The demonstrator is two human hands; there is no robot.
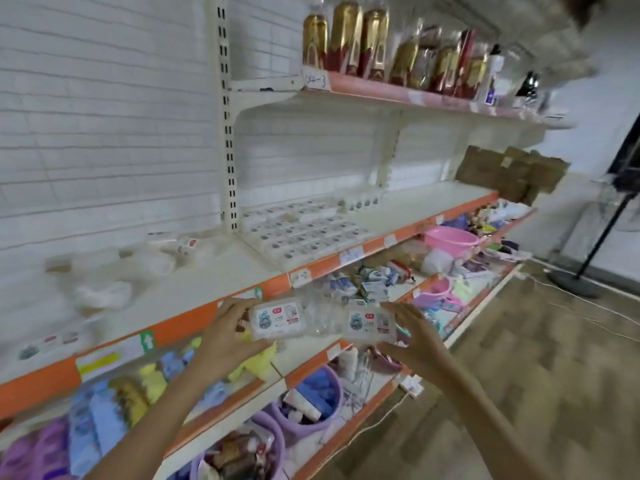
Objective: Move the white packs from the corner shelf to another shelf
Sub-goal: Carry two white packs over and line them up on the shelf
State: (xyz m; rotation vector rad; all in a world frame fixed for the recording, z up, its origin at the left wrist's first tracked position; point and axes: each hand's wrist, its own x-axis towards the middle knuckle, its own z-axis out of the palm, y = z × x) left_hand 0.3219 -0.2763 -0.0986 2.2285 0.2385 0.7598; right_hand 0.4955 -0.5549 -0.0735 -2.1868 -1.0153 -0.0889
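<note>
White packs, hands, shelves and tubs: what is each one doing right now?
Left hand: grips a white pack, held in the air.
Right hand: grips another white pack, also in the air.
Packs on the middle shelf: lying flat in rows.
Gold bottles: standing upright on the top shelf.
Pink basin: sitting open side up.
Purple tub: filled with items.

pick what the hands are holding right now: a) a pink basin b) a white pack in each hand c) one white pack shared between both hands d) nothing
b: the left hand grips one white pack and the right hand grips another white pack, both in front of the orange-edged shelf.
</note>
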